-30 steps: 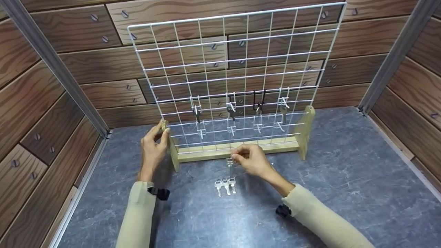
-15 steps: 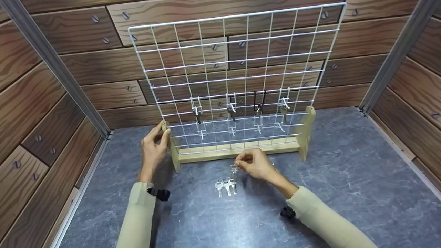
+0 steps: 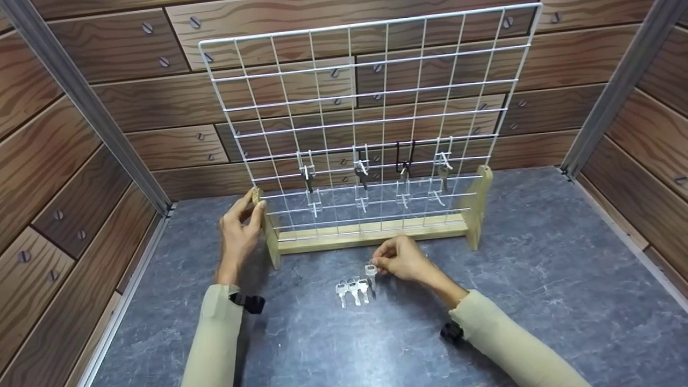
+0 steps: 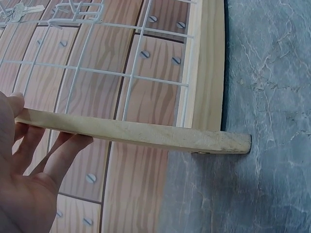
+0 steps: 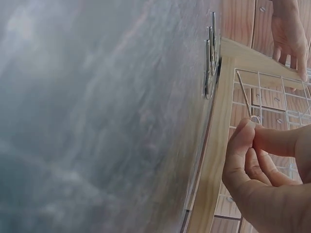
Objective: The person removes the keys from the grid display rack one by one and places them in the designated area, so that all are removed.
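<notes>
In the head view my right hand (image 3: 406,259) pinches a small ring between thumb and forefinger, and a silver key (image 3: 371,270) hangs from it above the table. The right wrist view shows this key (image 5: 244,93) edge-on past the fingertips. Several more silver keys (image 3: 353,292) lie in a row just below and left of it. My left hand (image 3: 239,231) grips the top of the wooden side post (image 3: 271,244) at the left of a white wire grid rack (image 3: 371,99). In the left wrist view, thumb and fingers hold either side of that post (image 4: 146,135).
On the grid, an upper row of hooks carries keys (image 3: 361,174); the lower row of hooks (image 3: 362,203) has none. A wooden crossbar (image 3: 322,244) joins the posts near the grey table (image 3: 301,344). Wood-patterned walls (image 3: 80,177) enclose three sides.
My right hand has moved slightly right and toward me, away from the crossbar, with the key turning to face the head camera. The left hand stays on the post.
</notes>
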Tool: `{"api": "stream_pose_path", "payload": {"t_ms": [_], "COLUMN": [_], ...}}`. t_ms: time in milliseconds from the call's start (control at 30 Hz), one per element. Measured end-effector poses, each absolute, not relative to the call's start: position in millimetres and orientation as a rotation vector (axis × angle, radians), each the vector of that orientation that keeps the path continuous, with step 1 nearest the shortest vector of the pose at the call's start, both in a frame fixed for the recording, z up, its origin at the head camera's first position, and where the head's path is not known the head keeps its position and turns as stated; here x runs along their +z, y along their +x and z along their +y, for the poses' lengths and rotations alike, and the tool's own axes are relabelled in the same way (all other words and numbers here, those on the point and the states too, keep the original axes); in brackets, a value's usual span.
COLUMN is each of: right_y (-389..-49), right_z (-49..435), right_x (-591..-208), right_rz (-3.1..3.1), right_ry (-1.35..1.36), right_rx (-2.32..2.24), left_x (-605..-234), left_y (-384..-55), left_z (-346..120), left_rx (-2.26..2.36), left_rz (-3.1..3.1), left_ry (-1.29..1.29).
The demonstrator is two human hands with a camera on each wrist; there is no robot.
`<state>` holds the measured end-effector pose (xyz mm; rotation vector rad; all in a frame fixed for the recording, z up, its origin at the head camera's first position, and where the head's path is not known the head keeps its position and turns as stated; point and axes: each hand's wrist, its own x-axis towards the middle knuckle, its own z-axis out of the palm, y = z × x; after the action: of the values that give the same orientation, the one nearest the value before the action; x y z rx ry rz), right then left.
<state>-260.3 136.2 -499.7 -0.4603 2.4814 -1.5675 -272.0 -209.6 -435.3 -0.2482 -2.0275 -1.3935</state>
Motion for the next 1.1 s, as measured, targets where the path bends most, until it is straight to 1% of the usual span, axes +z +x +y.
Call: {"api": "stream_pose_path", "payload": {"t_ms": [500, 900, 1100], "right_y": [-259.6, -261.0, -260.7], "right_z": [135.2, 131.3, 131.4], "right_x": [-503.4, -502.9, -504.0], "right_rz": [2.469, 2.584, 2.638], "right_ry": [-0.275, -0.327, -0.438], "right_rx": [-1.444, -1.242, -1.179], "left_x": [-435.2, -435.1, -436.5], "left_y": [-271.2, -272.7, -273.6], "left_z": [-210.6, -211.1, -211.0], "left_rx": [-1.427, -1.433, -1.427], "left_rz": [-2.028, -2.018, -1.998], "left_ry": [-0.268, -0.258, -0.268]}}
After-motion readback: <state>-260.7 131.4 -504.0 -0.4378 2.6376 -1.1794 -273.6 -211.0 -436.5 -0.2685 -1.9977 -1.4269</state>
